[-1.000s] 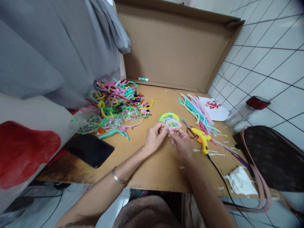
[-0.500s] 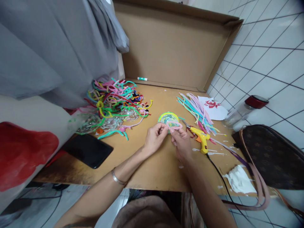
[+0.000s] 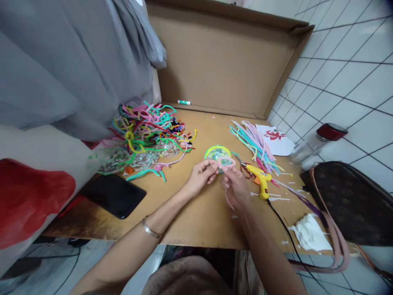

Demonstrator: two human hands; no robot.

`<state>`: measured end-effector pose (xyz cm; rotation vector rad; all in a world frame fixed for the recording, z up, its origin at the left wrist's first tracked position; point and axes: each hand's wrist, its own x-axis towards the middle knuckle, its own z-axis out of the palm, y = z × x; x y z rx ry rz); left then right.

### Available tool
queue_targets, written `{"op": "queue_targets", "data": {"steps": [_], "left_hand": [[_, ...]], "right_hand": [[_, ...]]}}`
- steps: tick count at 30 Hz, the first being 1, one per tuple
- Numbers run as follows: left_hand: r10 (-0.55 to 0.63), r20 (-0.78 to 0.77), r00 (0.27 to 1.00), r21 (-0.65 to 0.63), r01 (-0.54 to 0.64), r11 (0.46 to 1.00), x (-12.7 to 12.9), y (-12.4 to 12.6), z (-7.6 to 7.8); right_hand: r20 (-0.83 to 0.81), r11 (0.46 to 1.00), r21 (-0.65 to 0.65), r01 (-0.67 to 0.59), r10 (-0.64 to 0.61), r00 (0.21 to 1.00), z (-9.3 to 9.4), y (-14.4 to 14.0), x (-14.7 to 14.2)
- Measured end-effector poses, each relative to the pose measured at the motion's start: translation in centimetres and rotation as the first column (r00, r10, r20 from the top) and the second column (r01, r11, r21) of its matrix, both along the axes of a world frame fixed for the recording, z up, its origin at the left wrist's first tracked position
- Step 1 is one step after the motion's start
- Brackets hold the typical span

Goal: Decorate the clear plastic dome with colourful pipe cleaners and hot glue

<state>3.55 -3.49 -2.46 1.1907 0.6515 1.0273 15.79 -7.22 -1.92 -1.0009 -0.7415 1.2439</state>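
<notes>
A pink pipe cleaner (image 3: 229,160) is bent into a loop, and both hands pinch it over the middle of the table. My left hand (image 3: 201,175) is closed on the loop's left side. Closed too, my right hand (image 3: 236,182) grips it from below and to the right, with a loose tail hanging under the palm. Just behind the fingers lies a round clear disc with a yellow rim (image 3: 211,150), partly hidden by the loop and the hands. A yellow glue gun (image 3: 259,177) rests on its side to the right of my right hand.
Tangled pipe cleaners (image 3: 147,123) are heaped at the left, near a black phone (image 3: 115,194). More pipe cleaners (image 3: 254,141) lie at the right, by a bottle (image 3: 317,141), a brown bag (image 3: 353,203) and crumpled tissue (image 3: 311,232). Cardboard (image 3: 224,61) stands behind; a glue stick (image 3: 184,102) lies before it.
The pink loop has become rounder and shorter. A pink tail now shows below my right hand, which has turned slightly. My left hand has barely moved.
</notes>
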Motion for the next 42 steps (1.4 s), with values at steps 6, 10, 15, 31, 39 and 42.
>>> {"op": "queue_targets", "data": {"steps": [6, 10, 15, 31, 39, 42], "left_hand": [[-0.080, 0.131, 0.988, -0.186, 0.103, 0.977, -0.1, 0.0, 0.6], [-0.095, 0.178, 0.979, -0.244, 0.137, 0.960, -0.3, 0.1, 0.7], [-0.103, 0.192, 0.976, -0.261, 0.152, 0.953, -0.3, 0.1, 0.7], [-0.042, 0.176, 0.983, -0.220, 0.081, 0.972, 0.2, 0.2, 0.1], [0.008, 0.171, 0.985, -0.208, 0.028, 0.978, 0.4, -0.1, 0.0], [0.027, 0.156, 0.987, -0.177, 0.002, 0.984, 0.4, -0.1, -0.1]], "right_hand": [[-0.038, 0.997, -0.003, -0.080, 0.080, 0.996, 0.3, -0.1, 0.2], [-0.072, 0.994, -0.004, -0.105, 0.104, 0.992, 0.4, -0.3, 0.2], [-0.085, 0.993, -0.003, -0.117, 0.116, 0.990, 0.2, -0.3, 0.2], [-0.055, 1.000, -0.005, -0.027, 0.026, 0.998, 0.1, -0.4, -0.2], [0.150, 0.991, 0.083, 0.104, -0.115, 0.982, 0.2, -0.6, -0.8], [0.219, 0.987, 0.109, 0.120, -0.141, 0.965, 0.1, -0.7, -0.8]]}}
